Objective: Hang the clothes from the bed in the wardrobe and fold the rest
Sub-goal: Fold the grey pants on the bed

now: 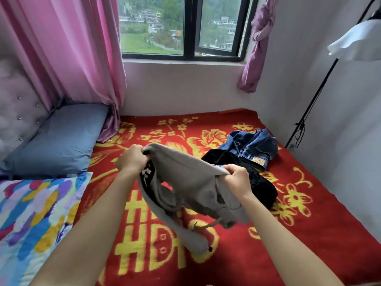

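A grey garment with black lettering and a drawstring hangs in the air over the red and yellow bed cover. My left hand grips its upper left edge. My right hand pinches its right edge, so the cloth stretches between both hands and droops below them. Behind it on the bed lie a crumpled black garment and crumpled blue jeans with a tan label, touching each other.
A blue pillow and a multicoloured pillow lie at the left by a padded headboard. Pink curtains hang beside the window. A black lamp stand rises at the right wall.
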Demonstrator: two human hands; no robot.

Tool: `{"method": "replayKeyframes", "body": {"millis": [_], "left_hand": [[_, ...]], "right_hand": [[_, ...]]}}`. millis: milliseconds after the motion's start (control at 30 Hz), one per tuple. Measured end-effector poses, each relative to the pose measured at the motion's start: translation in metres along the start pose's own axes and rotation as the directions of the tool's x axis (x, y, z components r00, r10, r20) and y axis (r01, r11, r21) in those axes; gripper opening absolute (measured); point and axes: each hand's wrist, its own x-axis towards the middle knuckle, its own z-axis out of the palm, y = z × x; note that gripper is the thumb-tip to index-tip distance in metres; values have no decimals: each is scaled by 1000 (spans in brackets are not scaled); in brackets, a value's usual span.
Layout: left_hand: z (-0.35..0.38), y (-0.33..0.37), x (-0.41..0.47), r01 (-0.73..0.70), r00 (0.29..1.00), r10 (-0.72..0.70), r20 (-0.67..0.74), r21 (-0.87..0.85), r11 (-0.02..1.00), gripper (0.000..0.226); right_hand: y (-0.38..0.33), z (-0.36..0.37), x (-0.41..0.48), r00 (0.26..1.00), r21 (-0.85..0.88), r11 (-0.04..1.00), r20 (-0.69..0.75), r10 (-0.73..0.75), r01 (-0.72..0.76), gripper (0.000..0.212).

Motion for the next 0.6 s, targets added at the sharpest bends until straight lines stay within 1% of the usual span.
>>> {"method": "replayKeyframes", "body": {"millis": [33, 67, 100, 133, 167, 200, 233, 267, 300, 333, 367, 433, 533, 600], "left_hand": [[7, -8, -3, -25, 988, 8, 152, 111, 994, 22], [14, -13, -9, -89, 959, 29, 283, 203, 975, 39], [23, -16, -16, -181, 920, 80, 384, 235, 955, 66], [32, -16, -23, -261, 880, 153, 449, 190, 946, 91], [39, -16, -31, -318, 845, 233, 482, 102, 943, 104], [46, -14, -40, -362, 810, 320, 491, -11, 932, 109], [53, -11, -49, -384, 782, 399, 478, -134, 913, 109], [59, -10, -57, -366, 774, 452, 443, -269, 891, 106], [64, -8, -65, -317, 795, 468, 386, -393, 863, 98], [67, -8, -70, -257, 842, 439, 315, -481, 838, 86], [70, -8, -72, -217, 886, 395, 243, -534, 817, 73], [70, -11, -72, -196, 934, 325, 149, -546, 814, 53], [70, -19, -66, -143, 975, 209, 74, -509, 849, 24], [71, -23, -65, -91, 993, 116, 18, -509, 856, 16]], "right_hand": [[-5, -1, 5, 998, -40, 999, 47, -34, 36, 15], [-11, 2, 8, 993, -81, 994, 95, -67, 75, 15], [-17, 7, 10, 984, -106, 987, 142, -104, 119, 15], [-23, 17, 11, 968, -125, 977, 207, -142, 170, 16], [-30, 29, 9, 937, -142, 963, 298, -180, 230, 16], [-37, 41, 5, 898, -160, 945, 389, -205, 285, 18], [-44, 50, 3, 863, -164, 932, 456, -219, 323, 19], [-49, 59, 0, 844, -145, 932, 487, -226, 333, 20], [-53, 64, 0, 845, -111, 943, 486, -224, 313, 18], [-57, 68, 2, 853, -80, 958, 480, -204, 274, 18], [-60, 68, 4, 859, -55, 972, 481, -174, 228, 19], [-62, 67, 9, 840, -3, 988, 528, -129, 154, 21], [-52, 63, 13, 795, 164, 986, 600, -93, -9, 24], [-34, 60, 13, 797, 217, 974, 598, -82, -63, 23]]}}
